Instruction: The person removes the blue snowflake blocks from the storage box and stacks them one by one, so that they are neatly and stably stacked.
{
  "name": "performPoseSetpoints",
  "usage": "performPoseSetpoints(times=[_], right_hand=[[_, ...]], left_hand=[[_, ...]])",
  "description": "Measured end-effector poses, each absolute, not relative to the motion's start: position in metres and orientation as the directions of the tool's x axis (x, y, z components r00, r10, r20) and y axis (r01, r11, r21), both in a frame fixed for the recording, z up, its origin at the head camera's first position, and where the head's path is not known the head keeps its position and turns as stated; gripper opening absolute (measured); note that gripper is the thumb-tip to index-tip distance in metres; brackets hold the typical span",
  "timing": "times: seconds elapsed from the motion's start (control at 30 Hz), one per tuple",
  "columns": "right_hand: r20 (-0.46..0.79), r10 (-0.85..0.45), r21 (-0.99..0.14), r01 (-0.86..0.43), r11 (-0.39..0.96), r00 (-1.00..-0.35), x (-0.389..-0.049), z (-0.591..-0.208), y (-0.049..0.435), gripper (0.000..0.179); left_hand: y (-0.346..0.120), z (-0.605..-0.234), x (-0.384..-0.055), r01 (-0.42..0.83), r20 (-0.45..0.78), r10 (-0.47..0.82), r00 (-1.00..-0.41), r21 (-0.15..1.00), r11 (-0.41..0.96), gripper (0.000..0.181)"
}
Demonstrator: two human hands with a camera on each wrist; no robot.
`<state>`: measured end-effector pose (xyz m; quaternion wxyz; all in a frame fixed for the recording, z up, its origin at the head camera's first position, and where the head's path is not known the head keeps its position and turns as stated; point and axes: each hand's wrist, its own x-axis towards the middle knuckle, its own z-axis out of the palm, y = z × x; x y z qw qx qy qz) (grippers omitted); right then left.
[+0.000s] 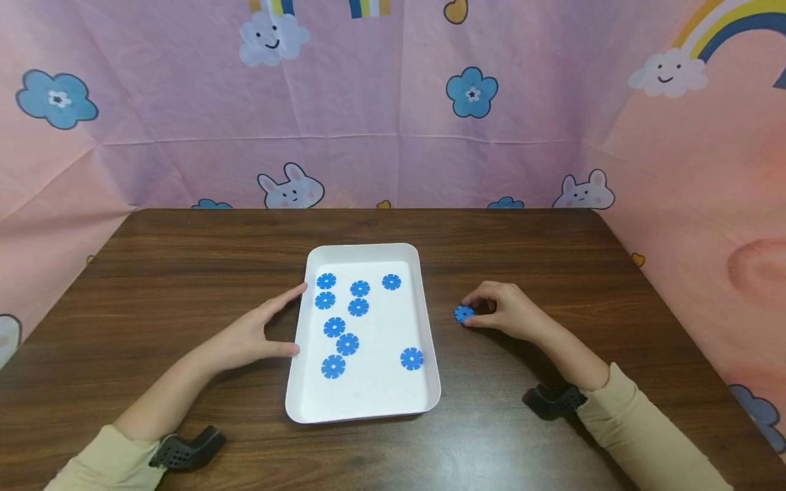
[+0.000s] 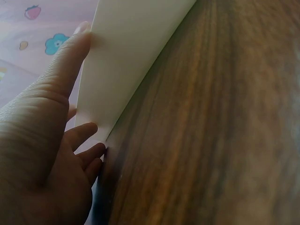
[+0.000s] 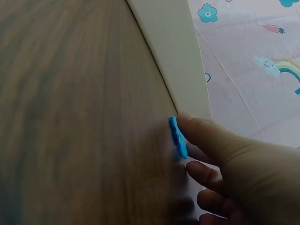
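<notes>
A white rectangular tray [image 1: 374,402] lies on the table with several blue notched discs [image 1: 333,367] flat inside it, most of them toward its left half. My left hand [image 1: 245,337] touches the tray's left wall with thumb and fingertips, fingers spread and nearly straight. The tray wall [image 2: 126,56] fills the upper middle of the left wrist view. To the right of the tray, my right hand [image 1: 510,310] pinches one blue notched disc [image 1: 464,314] between thumb and fingers. Edge-on, that disc [image 3: 178,138] shows at the thumb tip in the right wrist view.
The brown wooden table [image 1: 202,259] reaches back to a pink and purple cloth [image 1: 368,102] printed with clouds, flowers and rabbits. Black wrist devices [image 1: 187,450] sit at both cuffs. The tray's raised rim stands between the right hand and the discs inside.
</notes>
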<state>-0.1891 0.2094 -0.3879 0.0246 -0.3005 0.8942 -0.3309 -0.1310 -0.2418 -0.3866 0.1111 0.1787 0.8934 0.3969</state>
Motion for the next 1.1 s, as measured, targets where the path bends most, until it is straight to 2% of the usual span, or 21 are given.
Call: performPoseSetpoints(times=[0.3,0.73,1.1], right_hand=[[0.206,-0.552,-0.601,-0.550,0.580,-0.808,-0.186,-0.377,0.202,0.029],[0.295,-0.589,-0.648,-0.611,0.455,-0.752,-0.170,-0.352,0.164,0.031],[0.247,-0.687,-0.668,-0.634,0.390,-0.683,-0.164,-0.344,0.124,0.034]], left_hand=[[-0.243,-0.385,-0.131,0.221,-0.070,0.400,-0.914,0.741,0.634,0.098],[-0.243,-0.387,-0.131,0.229,-0.061,0.409,-0.910,0.750,0.621,0.097],[-0.241,-0.386,-0.131,0.230,-0.056,0.410,-0.910,0.755,0.614,0.097]])
